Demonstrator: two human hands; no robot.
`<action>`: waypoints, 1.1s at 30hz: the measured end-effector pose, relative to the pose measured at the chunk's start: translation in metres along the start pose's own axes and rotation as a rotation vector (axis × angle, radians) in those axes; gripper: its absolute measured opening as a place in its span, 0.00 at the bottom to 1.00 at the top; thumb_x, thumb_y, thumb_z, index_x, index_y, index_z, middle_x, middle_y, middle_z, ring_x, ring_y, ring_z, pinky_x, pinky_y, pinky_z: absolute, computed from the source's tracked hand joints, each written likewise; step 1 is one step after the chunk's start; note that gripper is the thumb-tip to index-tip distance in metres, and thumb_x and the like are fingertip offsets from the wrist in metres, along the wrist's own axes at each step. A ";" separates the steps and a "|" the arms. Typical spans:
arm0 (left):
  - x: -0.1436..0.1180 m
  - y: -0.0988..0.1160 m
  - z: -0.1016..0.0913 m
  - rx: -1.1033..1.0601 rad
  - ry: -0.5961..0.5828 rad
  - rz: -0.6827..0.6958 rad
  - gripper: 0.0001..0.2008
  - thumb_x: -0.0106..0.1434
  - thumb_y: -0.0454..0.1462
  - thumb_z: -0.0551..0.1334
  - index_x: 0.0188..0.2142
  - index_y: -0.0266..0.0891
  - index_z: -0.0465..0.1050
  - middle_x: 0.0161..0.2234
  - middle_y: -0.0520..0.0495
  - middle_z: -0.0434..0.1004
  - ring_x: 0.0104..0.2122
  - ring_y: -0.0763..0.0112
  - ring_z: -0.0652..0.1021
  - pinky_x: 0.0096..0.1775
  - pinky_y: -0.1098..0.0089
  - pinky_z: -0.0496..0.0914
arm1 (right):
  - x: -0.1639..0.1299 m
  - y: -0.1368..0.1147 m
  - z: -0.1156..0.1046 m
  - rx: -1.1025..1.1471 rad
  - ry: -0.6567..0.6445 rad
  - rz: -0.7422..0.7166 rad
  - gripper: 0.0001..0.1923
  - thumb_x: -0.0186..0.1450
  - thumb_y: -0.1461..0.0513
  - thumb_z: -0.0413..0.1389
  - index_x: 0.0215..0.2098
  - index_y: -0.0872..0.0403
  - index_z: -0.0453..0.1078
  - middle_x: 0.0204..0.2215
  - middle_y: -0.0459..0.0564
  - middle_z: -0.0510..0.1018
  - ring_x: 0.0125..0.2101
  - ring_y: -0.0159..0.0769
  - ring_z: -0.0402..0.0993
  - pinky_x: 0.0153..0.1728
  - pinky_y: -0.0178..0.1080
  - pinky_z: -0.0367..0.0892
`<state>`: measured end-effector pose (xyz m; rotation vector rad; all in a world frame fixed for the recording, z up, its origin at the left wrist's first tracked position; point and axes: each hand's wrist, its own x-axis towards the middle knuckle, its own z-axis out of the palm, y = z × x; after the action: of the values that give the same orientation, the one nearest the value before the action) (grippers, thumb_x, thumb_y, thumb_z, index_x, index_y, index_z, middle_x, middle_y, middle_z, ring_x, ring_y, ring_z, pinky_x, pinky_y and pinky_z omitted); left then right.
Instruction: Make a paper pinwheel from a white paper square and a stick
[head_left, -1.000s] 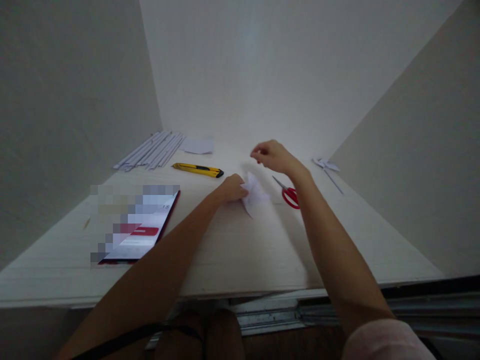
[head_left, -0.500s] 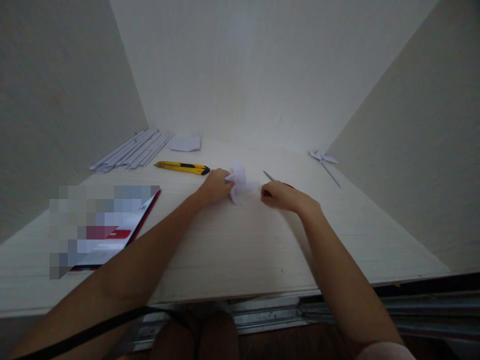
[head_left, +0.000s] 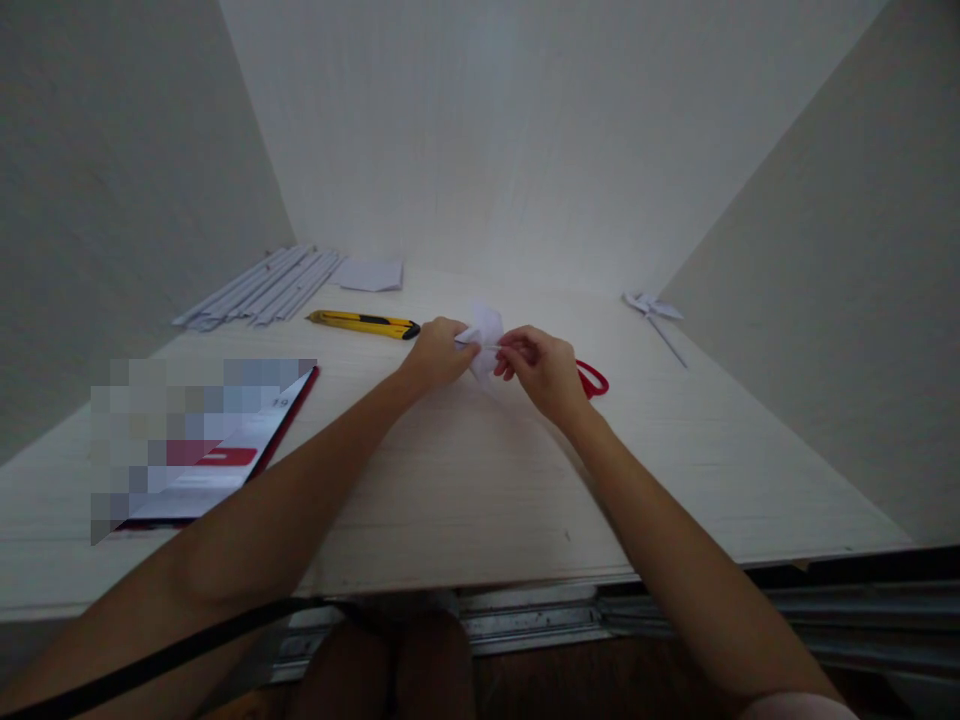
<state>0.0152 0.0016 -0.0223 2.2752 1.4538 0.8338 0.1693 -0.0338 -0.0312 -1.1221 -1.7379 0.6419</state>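
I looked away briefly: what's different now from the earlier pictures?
The right hand, first raised apart from the white paper, has come down beside it, then in to the left, and now seems to pinch at the paper. Unchanged: the left hand holds the paper; the yellow cutter, red-handled scissors and pinwheel lie where they were.

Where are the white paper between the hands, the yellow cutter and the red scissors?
White paper [head_left: 489, 322]: head view, on its upper curled part.
Yellow cutter [head_left: 352, 322]: head view, on the handle.
Red scissors [head_left: 587, 382]: head view, on the handle; blades hidden.
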 end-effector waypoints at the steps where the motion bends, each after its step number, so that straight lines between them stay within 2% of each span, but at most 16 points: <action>1: 0.000 0.000 0.000 0.013 0.014 0.006 0.11 0.53 0.37 0.55 0.19 0.34 0.67 0.17 0.53 0.63 0.22 0.75 0.64 0.27 0.72 0.58 | -0.001 0.000 0.001 -0.060 0.020 -0.009 0.05 0.58 0.62 0.52 0.32 0.56 0.65 0.21 0.46 0.74 0.20 0.28 0.70 0.24 0.33 0.67; 9: -0.001 0.003 0.002 0.077 0.060 0.061 0.12 0.56 0.37 0.54 0.22 0.33 0.70 0.22 0.48 0.69 0.26 0.72 0.67 0.32 0.70 0.60 | 0.000 -0.002 0.005 -0.399 0.104 -0.115 0.04 0.58 0.66 0.50 0.29 0.56 0.67 0.22 0.48 0.74 0.25 0.30 0.70 0.28 0.34 0.64; 21: -0.002 -0.001 0.006 0.147 0.118 0.142 0.11 0.56 0.36 0.53 0.21 0.34 0.67 0.24 0.47 0.70 0.26 0.72 0.66 0.32 0.70 0.60 | -0.002 -0.009 0.009 -0.681 -0.004 -0.170 0.07 0.62 0.65 0.44 0.27 0.55 0.61 0.23 0.49 0.71 0.24 0.31 0.65 0.27 0.34 0.56; 24: -0.003 -0.002 0.007 0.180 0.129 0.173 0.10 0.56 0.35 0.53 0.23 0.33 0.68 0.25 0.46 0.70 0.27 0.71 0.67 0.32 0.70 0.60 | -0.003 -0.010 0.009 -0.681 -0.038 -0.162 0.07 0.62 0.64 0.43 0.29 0.55 0.61 0.24 0.50 0.72 0.24 0.31 0.65 0.27 0.35 0.56; 26: -0.003 -0.002 0.008 0.192 0.138 0.197 0.10 0.57 0.35 0.53 0.24 0.33 0.68 0.26 0.46 0.70 0.27 0.71 0.68 0.32 0.69 0.61 | -0.004 -0.011 0.010 -0.626 -0.024 -0.113 0.06 0.62 0.64 0.44 0.35 0.55 0.61 0.24 0.49 0.72 0.24 0.32 0.66 0.27 0.35 0.57; 28: -0.004 -0.003 0.009 0.200 0.151 0.230 0.09 0.57 0.35 0.53 0.25 0.33 0.69 0.26 0.45 0.70 0.27 0.70 0.68 0.33 0.69 0.61 | -0.004 -0.011 0.010 -0.508 0.004 -0.044 0.16 0.60 0.65 0.46 0.47 0.55 0.56 0.23 0.47 0.73 0.23 0.32 0.67 0.27 0.35 0.59; 30: -0.004 -0.004 0.011 0.213 0.157 0.267 0.09 0.57 0.34 0.52 0.25 0.33 0.68 0.26 0.45 0.70 0.28 0.70 0.68 0.33 0.69 0.61 | -0.003 -0.009 0.009 -0.355 0.029 0.025 0.30 0.58 0.65 0.49 0.57 0.56 0.45 0.21 0.45 0.73 0.21 0.32 0.68 0.25 0.35 0.60; 32: -0.005 -0.005 0.011 0.232 0.150 0.305 0.09 0.57 0.33 0.52 0.25 0.33 0.68 0.27 0.44 0.70 0.29 0.69 0.68 0.33 0.69 0.62 | -0.001 -0.006 0.008 -0.215 0.035 0.094 0.38 0.56 0.66 0.51 0.60 0.57 0.38 0.20 0.44 0.72 0.19 0.31 0.67 0.23 0.34 0.61; 33: -0.005 -0.005 0.012 0.243 0.142 0.323 0.09 0.57 0.33 0.52 0.25 0.32 0.68 0.27 0.44 0.70 0.29 0.69 0.69 0.33 0.68 0.62 | 0.000 -0.005 0.007 -0.157 0.029 0.133 0.39 0.55 0.66 0.52 0.60 0.58 0.38 0.19 0.43 0.72 0.18 0.30 0.66 0.22 0.33 0.61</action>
<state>0.0175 -0.0002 -0.0354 2.7350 1.3247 0.9727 0.1610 -0.0351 -0.0303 -1.3587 -1.7224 0.5736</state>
